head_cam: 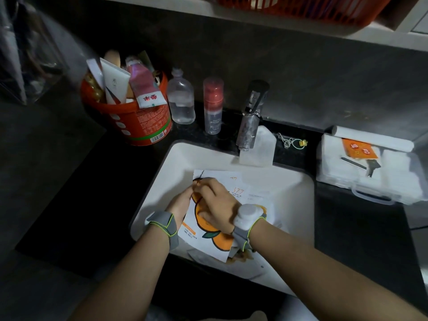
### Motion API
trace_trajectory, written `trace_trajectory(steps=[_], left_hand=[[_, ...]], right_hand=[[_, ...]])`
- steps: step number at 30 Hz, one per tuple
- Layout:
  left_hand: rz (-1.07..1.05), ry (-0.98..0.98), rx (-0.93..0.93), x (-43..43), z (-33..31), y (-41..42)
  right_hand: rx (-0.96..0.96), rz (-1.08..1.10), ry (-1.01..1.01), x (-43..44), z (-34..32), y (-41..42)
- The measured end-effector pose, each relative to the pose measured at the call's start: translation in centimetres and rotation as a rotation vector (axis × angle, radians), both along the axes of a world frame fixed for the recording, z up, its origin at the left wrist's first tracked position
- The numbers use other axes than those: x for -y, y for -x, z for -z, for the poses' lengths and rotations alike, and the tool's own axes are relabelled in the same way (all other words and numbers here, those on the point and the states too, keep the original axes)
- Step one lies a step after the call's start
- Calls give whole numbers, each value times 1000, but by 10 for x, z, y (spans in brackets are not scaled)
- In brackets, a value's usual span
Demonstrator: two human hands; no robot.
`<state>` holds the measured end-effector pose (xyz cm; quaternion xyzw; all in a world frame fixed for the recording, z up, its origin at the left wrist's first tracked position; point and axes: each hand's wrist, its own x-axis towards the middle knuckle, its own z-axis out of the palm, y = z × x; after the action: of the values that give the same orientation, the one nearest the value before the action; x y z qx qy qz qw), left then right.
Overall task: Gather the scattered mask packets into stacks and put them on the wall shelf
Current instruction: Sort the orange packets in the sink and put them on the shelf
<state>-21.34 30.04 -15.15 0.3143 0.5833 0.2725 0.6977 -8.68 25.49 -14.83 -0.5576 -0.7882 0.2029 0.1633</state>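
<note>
White mask packets (209, 237) printed with orange fruit lie overlapped inside the white sink (298, 186). My left hand (181, 205) grips the left edge of the packets. My right hand (215, 205) lies on top of them with its fingers curled over the upper left corner. Both wrists wear grey straps, and the right one carries a white device. More white packets show under the printed one, towards the sink's near and right sides. The wall shelf (289, 22) runs along the top of the view, above the dark backsplash.
A chrome tap (251, 117) stands behind the sink. On the dark counter to its left are a red bucket (143, 121) of tubes, a clear bottle (180, 100) and a red-capped pump bottle (213, 105). A white plastic box (368, 167) sits at the right. An orange basket (308, 8) rests on the shelf.
</note>
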Motion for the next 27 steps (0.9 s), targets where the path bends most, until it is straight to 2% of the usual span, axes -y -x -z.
trace_trajectory(steps=[2, 5, 8, 10, 12, 14, 16, 22, 25, 27], left_hand=[[47, -76, -69, 3, -2, -1], [125, -97, -105, 4, 2, 3], [79, -123, -267, 1, 7, 8], [53, -157, -356, -3, 10, 13], [54, -194, -418, -7, 14, 17], [58, -227, -430, -8, 19, 21], [44, -241, -401, -6, 19, 21], [5, -233, -394, -7, 25, 17], [-3, -222, -396, -7, 26, 17], [-6, -228, -385, -7, 25, 17]], right_hand=[[-8, 56, 26, 0, -2, -4], [105, 153, -17, 0, 4, -14], [17, 391, 5, 9, 13, -27], [-45, 537, 110, 17, 21, -39], [-18, 657, 217, 25, 28, -52], [31, 766, 340, 31, 36, -63], [-4, 875, 479, 34, 40, -70], [-61, 892, 518, 45, 43, -81], [143, 834, 558, 38, 38, -80], [132, 767, 604, 35, 38, -70]])
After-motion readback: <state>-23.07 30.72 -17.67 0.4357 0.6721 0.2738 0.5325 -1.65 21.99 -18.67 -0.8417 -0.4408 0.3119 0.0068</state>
